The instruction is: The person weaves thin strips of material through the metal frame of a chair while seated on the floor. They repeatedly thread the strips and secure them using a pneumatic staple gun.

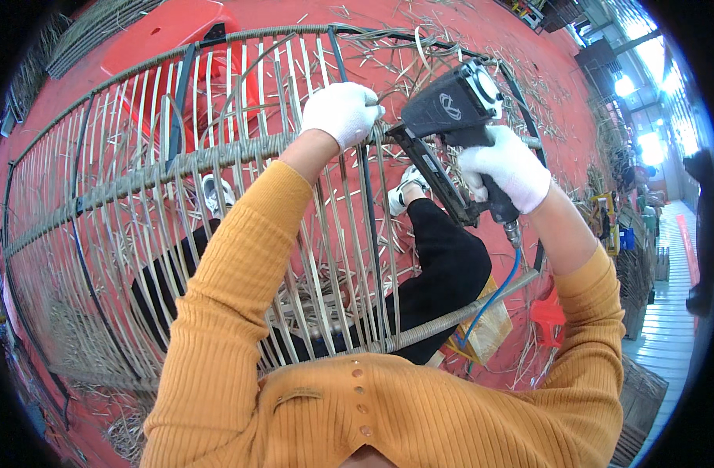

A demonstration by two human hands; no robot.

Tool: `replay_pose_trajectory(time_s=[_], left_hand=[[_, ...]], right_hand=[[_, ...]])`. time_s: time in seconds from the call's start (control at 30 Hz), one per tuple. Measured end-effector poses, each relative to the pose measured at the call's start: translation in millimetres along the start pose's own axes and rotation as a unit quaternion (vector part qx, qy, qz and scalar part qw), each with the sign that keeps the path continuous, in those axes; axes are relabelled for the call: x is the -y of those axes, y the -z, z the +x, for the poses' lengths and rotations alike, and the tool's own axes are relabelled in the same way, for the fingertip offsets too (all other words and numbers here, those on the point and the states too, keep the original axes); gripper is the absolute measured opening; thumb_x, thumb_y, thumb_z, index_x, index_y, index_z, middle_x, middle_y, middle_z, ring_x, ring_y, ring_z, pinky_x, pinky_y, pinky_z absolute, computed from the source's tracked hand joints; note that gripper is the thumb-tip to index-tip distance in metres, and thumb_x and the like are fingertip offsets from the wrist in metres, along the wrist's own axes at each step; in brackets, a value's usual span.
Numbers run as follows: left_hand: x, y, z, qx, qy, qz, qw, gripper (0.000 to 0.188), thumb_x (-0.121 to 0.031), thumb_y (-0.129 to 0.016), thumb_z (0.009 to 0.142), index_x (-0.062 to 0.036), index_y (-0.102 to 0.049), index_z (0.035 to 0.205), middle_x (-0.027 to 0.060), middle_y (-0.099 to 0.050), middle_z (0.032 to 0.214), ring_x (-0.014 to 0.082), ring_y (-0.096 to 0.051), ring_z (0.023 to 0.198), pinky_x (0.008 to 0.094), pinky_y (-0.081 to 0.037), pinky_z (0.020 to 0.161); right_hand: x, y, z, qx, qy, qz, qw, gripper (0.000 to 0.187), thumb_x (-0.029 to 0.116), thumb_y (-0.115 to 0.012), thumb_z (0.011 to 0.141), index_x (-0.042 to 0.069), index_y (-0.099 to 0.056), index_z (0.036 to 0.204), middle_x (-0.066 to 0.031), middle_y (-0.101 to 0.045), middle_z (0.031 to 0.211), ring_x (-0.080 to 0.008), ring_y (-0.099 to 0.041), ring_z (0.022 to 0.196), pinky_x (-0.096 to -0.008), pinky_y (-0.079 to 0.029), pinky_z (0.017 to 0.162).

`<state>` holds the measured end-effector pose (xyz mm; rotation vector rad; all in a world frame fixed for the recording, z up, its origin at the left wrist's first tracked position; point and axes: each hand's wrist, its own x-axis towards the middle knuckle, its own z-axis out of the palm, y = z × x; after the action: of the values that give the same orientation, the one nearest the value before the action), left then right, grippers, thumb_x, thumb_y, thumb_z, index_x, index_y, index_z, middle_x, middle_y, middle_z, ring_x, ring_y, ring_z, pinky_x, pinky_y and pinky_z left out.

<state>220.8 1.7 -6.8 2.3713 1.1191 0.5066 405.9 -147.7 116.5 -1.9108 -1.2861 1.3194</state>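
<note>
A large woven frame (189,162) of dark metal bars and pale cane strips lies across my lap, its middle bar wrapped in strands. My left hand (342,115), in a white glove, is closed at that wrapped bar, seemingly pinching a thin cane strand (382,100). My right hand (507,170), gloved too, grips the handle of a black pneumatic nail gun (449,105). The gun's nose points left, close to the bar beside my left hand. From the handle's base runs a blue air hose (493,300).
Red plastic stools stand beyond the frame (166,35) and at my right (548,318). A cardboard box (486,331) sits beside my leg. Cane scraps litter the red floor (556,101). Bundles of strips (96,35) lie at the far left.
</note>
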Motion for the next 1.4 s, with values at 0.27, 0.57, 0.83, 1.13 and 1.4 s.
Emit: replay_pose_trajectory(time_s=[0.27,0.57,0.83,1.13,1.4], left_hand=[[5,-9,4,-0.005,0.009,-0.022,1.000,0.028,-0.036,-0.058,0.091,-0.0132,-0.075,0.094,0.0132,-0.071,0.090,0.0355,-0.067,0.087,0.0459,-0.053,0.079],[1,-9,-3,-0.104,0.006,-0.018,0.994,0.031,-0.039,-0.062,0.092,-0.0118,-0.075,0.099,0.0123,-0.072,0.097,0.0332,-0.068,0.092,0.0417,-0.054,0.081],[-84,19,-78,-0.301,-0.209,-0.148,0.919,0.013,-0.008,-0.071,0.087,-0.0061,-0.074,0.100,0.0083,-0.070,0.093,0.0221,-0.066,0.087,0.0315,-0.052,0.078],[-166,23,-228,0.253,-0.497,-0.281,0.781,0.025,-0.019,-0.068,0.082,-0.0106,-0.071,0.105,0.0087,-0.066,0.093,0.0243,-0.065,0.083,0.0389,-0.052,0.072],[-174,153,-183,0.179,-0.432,-0.085,0.880,0.018,-0.018,-0.070,0.080,-0.0088,-0.074,0.095,0.0069,-0.066,0.080,0.0206,-0.065,0.073,0.0363,-0.052,0.066]], right_hand=[[19,6,16,0.017,-0.033,-0.061,0.997,0.015,0.014,-0.061,0.078,-0.001,-0.062,0.073,-0.0055,-0.055,0.052,-0.0129,-0.054,0.043,-0.0279,-0.042,0.044],[-22,9,-83,-0.119,-0.029,0.055,0.991,0.021,0.013,-0.062,0.080,0.001,-0.058,0.097,-0.0031,-0.056,0.058,-0.0128,-0.054,0.048,-0.0280,-0.045,0.050],[-247,29,-287,-0.453,-0.144,0.323,0.818,0.010,0.010,-0.062,0.088,0.007,-0.055,0.094,-0.0046,-0.057,0.065,-0.0152,-0.052,0.045,-0.0305,-0.047,0.041],[-544,-29,-242,-0.534,-0.379,0.015,0.755,0.073,-0.005,-0.054,0.074,-0.001,-0.040,0.145,-0.0151,-0.062,0.106,-0.0309,-0.061,0.087,-0.0365,-0.048,0.080],[-481,-40,-191,-0.600,-0.409,-0.190,0.661,0.049,0.013,-0.059,0.086,-0.001,-0.056,0.133,-0.0311,-0.065,0.114,-0.0460,-0.063,0.106,-0.0510,-0.049,0.090]])
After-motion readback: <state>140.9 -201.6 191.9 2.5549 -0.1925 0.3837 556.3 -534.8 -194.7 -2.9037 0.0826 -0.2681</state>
